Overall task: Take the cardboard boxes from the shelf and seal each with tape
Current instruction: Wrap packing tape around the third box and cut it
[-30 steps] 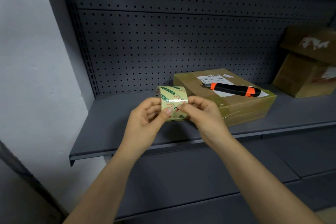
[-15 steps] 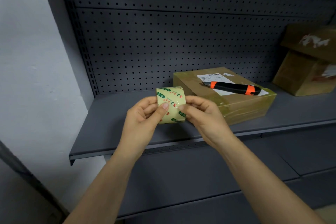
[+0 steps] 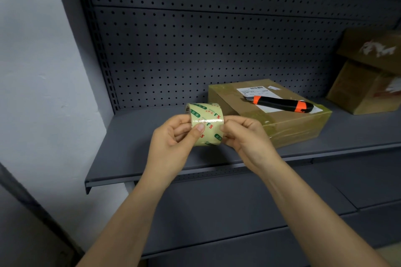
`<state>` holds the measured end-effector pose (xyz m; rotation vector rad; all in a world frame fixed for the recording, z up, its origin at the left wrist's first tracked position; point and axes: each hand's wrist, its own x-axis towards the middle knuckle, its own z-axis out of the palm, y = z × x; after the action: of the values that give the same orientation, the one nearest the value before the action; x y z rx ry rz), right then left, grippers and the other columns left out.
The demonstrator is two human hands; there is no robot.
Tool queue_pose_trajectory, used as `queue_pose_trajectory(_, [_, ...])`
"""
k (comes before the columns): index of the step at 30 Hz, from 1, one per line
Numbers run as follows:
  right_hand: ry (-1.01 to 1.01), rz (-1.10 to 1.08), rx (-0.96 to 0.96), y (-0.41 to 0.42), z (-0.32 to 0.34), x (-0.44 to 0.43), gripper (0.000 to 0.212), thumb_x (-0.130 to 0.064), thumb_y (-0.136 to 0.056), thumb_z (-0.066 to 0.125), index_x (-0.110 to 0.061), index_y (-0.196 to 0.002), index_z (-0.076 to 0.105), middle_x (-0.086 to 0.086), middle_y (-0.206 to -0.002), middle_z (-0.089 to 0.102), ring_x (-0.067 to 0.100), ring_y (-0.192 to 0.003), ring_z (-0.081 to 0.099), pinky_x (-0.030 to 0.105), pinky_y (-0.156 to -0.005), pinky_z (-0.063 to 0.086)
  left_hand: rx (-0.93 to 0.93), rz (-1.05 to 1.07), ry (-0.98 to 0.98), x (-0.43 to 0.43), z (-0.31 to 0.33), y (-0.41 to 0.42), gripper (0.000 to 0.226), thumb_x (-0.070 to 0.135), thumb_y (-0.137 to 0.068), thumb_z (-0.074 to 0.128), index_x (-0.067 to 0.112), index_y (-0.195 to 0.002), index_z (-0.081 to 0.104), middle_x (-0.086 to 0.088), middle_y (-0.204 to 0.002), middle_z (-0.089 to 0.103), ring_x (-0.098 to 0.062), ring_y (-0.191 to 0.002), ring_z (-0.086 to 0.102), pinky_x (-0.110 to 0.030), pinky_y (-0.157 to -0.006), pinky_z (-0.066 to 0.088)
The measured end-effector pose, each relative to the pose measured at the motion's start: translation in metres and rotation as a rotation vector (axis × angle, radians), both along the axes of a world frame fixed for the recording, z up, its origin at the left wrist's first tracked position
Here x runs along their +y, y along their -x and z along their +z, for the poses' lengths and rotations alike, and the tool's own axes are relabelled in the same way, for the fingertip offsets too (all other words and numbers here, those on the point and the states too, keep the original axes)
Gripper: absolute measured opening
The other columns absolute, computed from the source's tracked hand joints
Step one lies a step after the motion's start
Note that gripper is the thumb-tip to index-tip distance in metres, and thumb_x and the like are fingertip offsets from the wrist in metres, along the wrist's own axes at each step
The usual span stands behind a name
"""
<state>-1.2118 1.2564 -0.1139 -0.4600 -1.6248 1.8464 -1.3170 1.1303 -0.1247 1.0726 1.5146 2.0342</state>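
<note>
1. Tape roll (image 3: pixel 206 124), above the shelf (image 3: pixel 134 147) beside the cardboard box (image 3: pixel 293 129): left hand (image 3: pixel 173 138) curled round it, thumb on its face; right hand (image 3: pixel 245 136) pinching its other side
2. A careless pick could split the tape end
3. Shifting the box might tip off the utility knife (image 3: pixel 282 104)

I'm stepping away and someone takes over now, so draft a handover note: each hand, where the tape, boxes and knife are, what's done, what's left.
Left hand grips the tape roll, thumb on its outer face; right hand pinches its right side. No strip pulled free yet.
Flat box lies on the shelf behind the roll, already glossy with tape, utility knife on top.
Stacked boxes sit far right, the upper tilted; sealed or not, cannot tell.
Left: find the tape end, probably seal those two.
</note>
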Motion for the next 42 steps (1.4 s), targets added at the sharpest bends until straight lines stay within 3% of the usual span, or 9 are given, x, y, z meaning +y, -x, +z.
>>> queue_pose_trajectory(4, [0.001,0.012,-0.003,-0.001,-0.003,-0.001,0.028,-0.008,-0.070,0.058,-0.001,-0.092,0.074,0.019,-0.092,0.071,0.023,-0.081,0.064,0.032,-0.075,0.056,0.011,0.002,-0.001,-0.002,-0.002,0.000,0.019,0.009,-0.089,0.067,0.006,-0.108,0.067,-0.003,-0.097,0.077,-0.016,-0.090,0.074,-0.019,-0.074,0.055])
queue_pose_trajectory(7, [0.040,-0.005,0.005,-0.001,0.002,-0.004,0.011,0.001,-0.084,0.060,0.000,-0.085,0.071,0.013,-0.082,0.072,0.020,-0.075,0.065,0.030,-0.070,0.056,0.013,0.000,0.001,-0.003,-0.002,0.000,0.021,0.011,-0.089,0.067,0.007,-0.109,0.067,-0.003,-0.097,0.077,-0.016,-0.090,0.074,-0.019,-0.075,0.056])
queue_pose_trajectory(9, [0.050,-0.025,0.005,-0.001,0.003,-0.004,0.018,0.004,-0.090,0.055,-0.001,-0.081,0.070,0.010,-0.078,0.072,0.019,-0.072,0.065,0.030,-0.068,0.055,0.014,0.000,0.000,-0.002,-0.001,0.000,0.021,0.011,-0.089,0.067,0.006,-0.109,0.067,-0.003,-0.098,0.077,-0.017,-0.090,0.074,-0.020,-0.075,0.056])
queue_pose_trajectory(13, [0.032,-0.015,0.028,0.000,0.002,-0.006,0.017,-0.005,-0.079,0.061,-0.008,-0.071,0.075,0.010,-0.075,0.069,0.016,-0.068,0.061,0.027,-0.065,0.052,0.021,0.010,-0.002,-0.001,-0.003,0.000,0.021,0.009,-0.089,0.068,0.006,-0.110,0.067,-0.003,-0.098,0.077,-0.016,-0.092,0.073,-0.020,-0.076,0.056])
queue_pose_trajectory(19, [0.017,-0.034,0.007,-0.004,-0.001,-0.010,0.028,0.010,-0.089,0.049,-0.003,-0.086,0.074,0.010,-0.081,0.073,0.015,-0.073,0.066,0.029,-0.070,0.052,0.010,0.022,0.003,0.000,-0.007,-0.001,0.021,0.008,-0.090,0.067,0.005,-0.111,0.067,-0.002,-0.098,0.077,-0.015,-0.091,0.074,-0.020,-0.076,0.056])
queue_pose_trajectory(24, [0.040,-0.095,-0.007,-0.004,0.003,-0.012,0.009,-0.007,-0.086,0.070,-0.007,-0.079,0.076,0.018,-0.086,0.071,0.027,-0.079,0.062,0.042,-0.079,0.050,0.017,-0.003,-0.003,0.000,-0.006,-0.001,0.020,0.010,-0.091,0.066,0.006,-0.110,0.067,-0.002,-0.097,0.077,-0.016,-0.090,0.074,-0.021,-0.076,0.056])
queue_pose_trajectory(32, [0.020,-0.098,-0.017,-0.007,0.003,-0.015,0.031,0.007,-0.090,0.051,-0.007,-0.074,0.074,0.012,-0.079,0.071,0.019,-0.074,0.064,0.028,-0.068,0.053,0.037,0.002,-0.013,0.001,-0.012,0.000,0.022,0.006,-0.090,0.066,0.002,-0.112,0.066,-0.004,-0.099,0.077,-0.017,-0.092,0.073,-0.021,-0.078,0.056])
queue_pose_trajectory(37, [0.044,-0.110,-0.018,-0.005,0.006,-0.017,0.023,0.003,-0.090,0.055,-0.003,-0.074,0.071,0.011,-0.077,0.071,0.017,-0.070,0.066,0.025,-0.064,0.055,0.044,-0.005,-0.015,-0.002,-0.013,0.003,0.023,0.007,-0.090,0.067,0.001,-0.112,0.066,-0.005,-0.100,0.077,-0.018,-0.093,0.073,-0.023,-0.080,0.057])
queue_pose_trajectory(42, [0.017,-0.110,-0.012,-0.004,0.004,-0.020,0.029,0.005,-0.091,0.054,-0.006,-0.072,0.072,0.011,-0.078,0.072,0.017,-0.071,0.065,0.027,-0.066,0.054,0.058,-0.001,-0.016,-0.004,-0.014,0.004,0.021,0.008,-0.089,0.068,0.004,-0.110,0.067,-0.003,-0.100,0.077,-0.017,-0.094,0.073,-0.024,-0.081,0.057])
